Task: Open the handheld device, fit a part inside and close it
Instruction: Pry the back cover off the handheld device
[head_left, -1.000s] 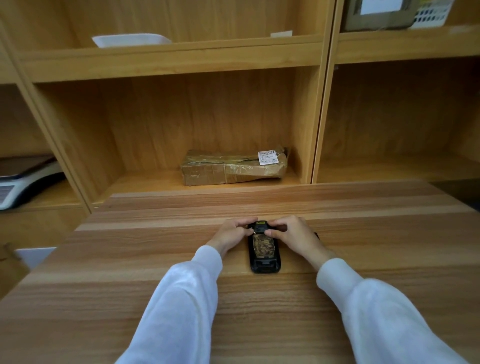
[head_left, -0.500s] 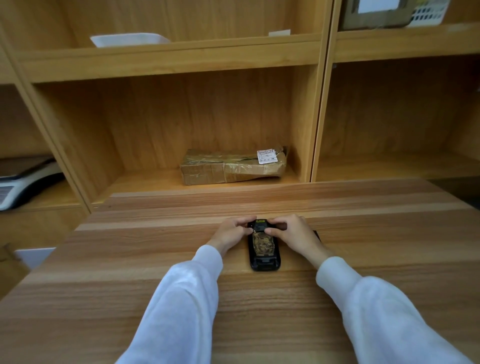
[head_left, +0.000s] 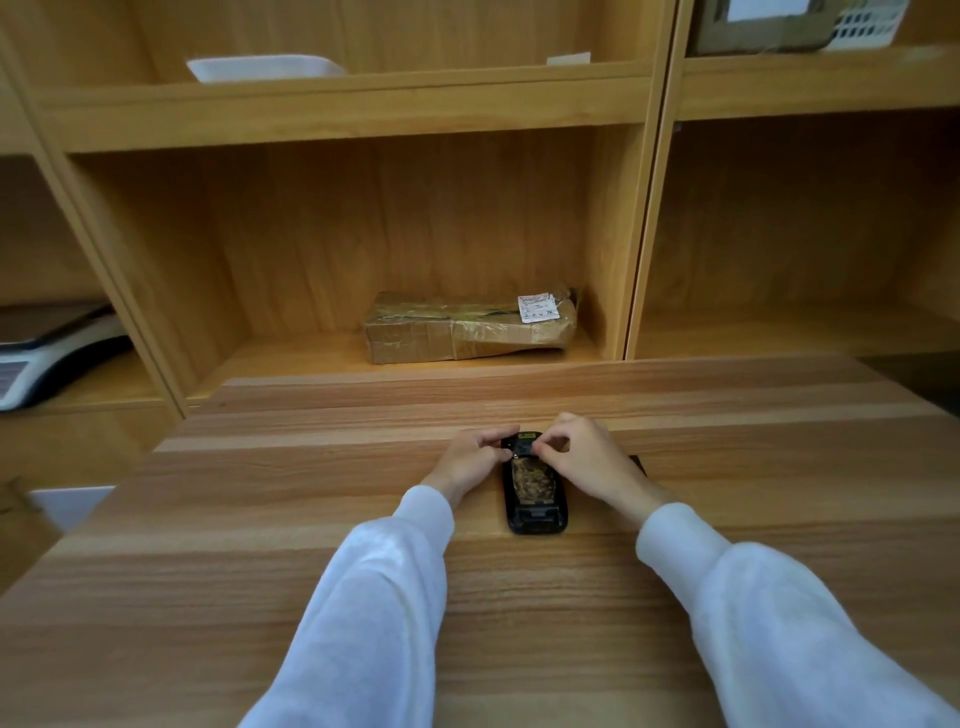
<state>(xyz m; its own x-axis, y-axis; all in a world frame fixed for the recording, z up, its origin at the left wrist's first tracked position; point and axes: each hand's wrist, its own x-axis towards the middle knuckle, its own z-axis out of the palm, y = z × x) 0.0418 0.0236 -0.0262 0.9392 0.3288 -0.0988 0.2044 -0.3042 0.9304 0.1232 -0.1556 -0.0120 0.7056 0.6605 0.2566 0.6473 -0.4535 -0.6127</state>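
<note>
A black handheld device (head_left: 535, 493) lies flat on the wooden table (head_left: 260, 519), its long axis pointing away from me. Its upper face shows a glossy brownish panel and a slot at the near end. My left hand (head_left: 470, 460) grips the far left corner with thumb and fingers. My right hand (head_left: 587, 460) pinches the far end from the right, its fingertips over a small yellow-marked spot. A thin black piece (head_left: 638, 462) pokes out from behind my right hand, mostly hidden.
Wooden shelving stands behind the table. A taped brown parcel (head_left: 467, 327) lies in the middle bay. A grey scale-like machine (head_left: 47, 353) sits at left, a white tray (head_left: 265, 67) above, and a cardboard box (head_left: 763, 23) at the upper right.
My right hand's fingers have curled and lifted over the device's far end, pinching closer to the left hand. The device itself has not shifted.
</note>
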